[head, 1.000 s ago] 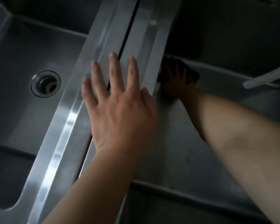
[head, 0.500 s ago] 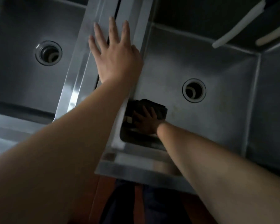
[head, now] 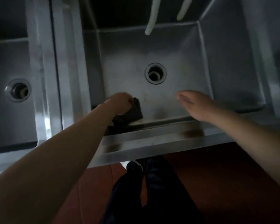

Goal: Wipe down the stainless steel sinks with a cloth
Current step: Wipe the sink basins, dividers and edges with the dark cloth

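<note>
Dark cloth down in the lower-left corner of the right sink, low and left of centre in the frame, bunched against the front wall. It looks soft, light and floppy, the sort of thing that folds wherever you press it and will likely slide easily over wet steel, so take it with a whole handful across the middle, not by an edge. Left hand sits on top of it, fingers curled over the wad and gripping; the cloth sticks out to the right and below the knuckles. Right hand hovers centre-right over the basin floor, apart from the cloth, fingers straight and close together, holding nothing. Drain sits above both hands
</note>
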